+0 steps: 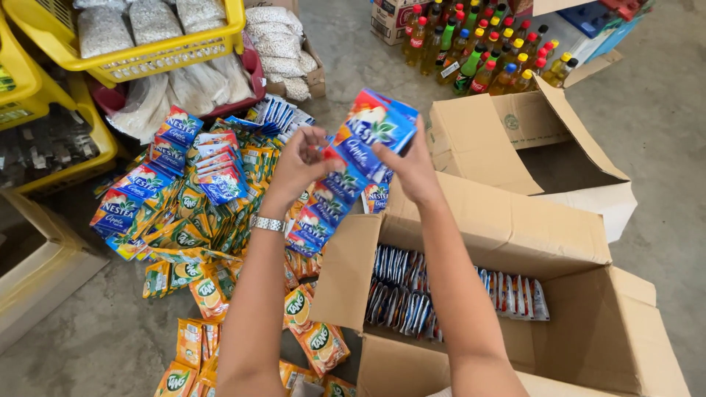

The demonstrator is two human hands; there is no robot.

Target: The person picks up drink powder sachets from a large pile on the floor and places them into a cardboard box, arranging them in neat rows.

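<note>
Both forearms are bare, with no sleeves in view. A silver metal-link wristwatch (267,223) circles the left wrist, its band made of small shiny segments. The right wrist and all fingers (309,140) carry nothing.

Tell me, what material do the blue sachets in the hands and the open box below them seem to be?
Blue sachet strip, held by left hand and right hand: probably glossy plastic or foil film, shiny and creased. Open box: brown corrugated cardboard, matte, with folded flaps.
</note>
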